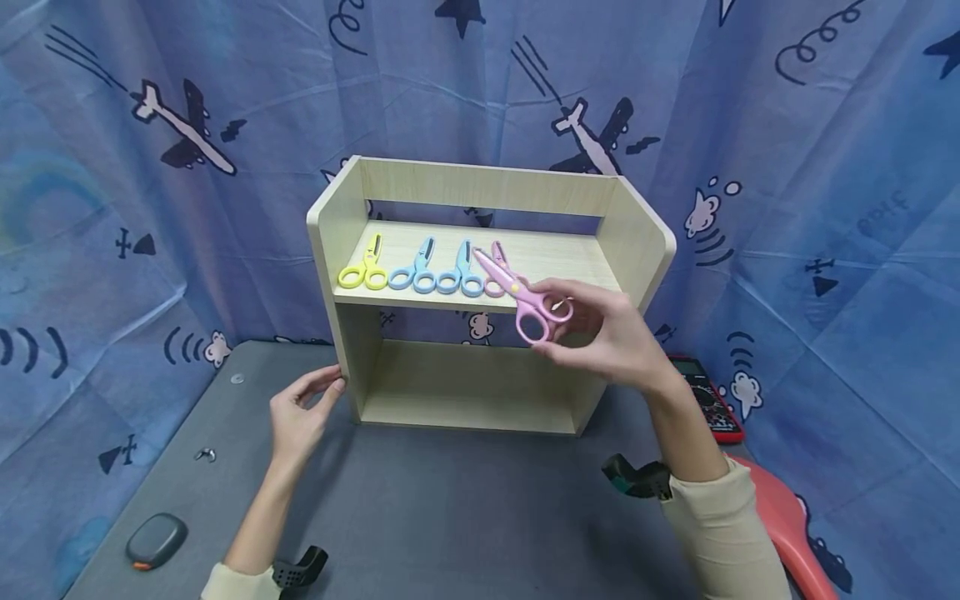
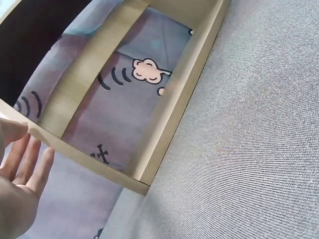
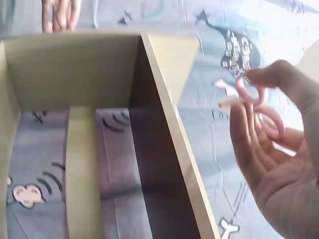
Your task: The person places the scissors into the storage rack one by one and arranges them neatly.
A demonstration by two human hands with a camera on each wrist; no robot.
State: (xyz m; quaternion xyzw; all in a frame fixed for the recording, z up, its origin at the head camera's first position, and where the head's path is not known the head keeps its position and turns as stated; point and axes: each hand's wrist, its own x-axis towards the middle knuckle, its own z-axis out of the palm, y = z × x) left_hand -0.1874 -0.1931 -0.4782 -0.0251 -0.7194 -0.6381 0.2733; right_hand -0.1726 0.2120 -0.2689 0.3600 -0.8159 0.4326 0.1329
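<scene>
Part of a fifth pair on the shelf (image 1: 570, 258) is hidden behind the pink scissors (image 1: 525, 296), which are pinched by their handle loops in the right hand (image 1: 607, 333) just in front of the shelf's front edge. Their long axis is tilted, blades pointing up and left toward the shelf. The left hand (image 1: 300, 408), fingers relaxed, is held against the rack's left side panel (image 1: 330, 242).

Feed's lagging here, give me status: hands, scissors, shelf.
Right hand pinches pink scissors before upper shelf. Left hand open against shelf's side. Four scissors lined there; nothing blocking.
</scene>
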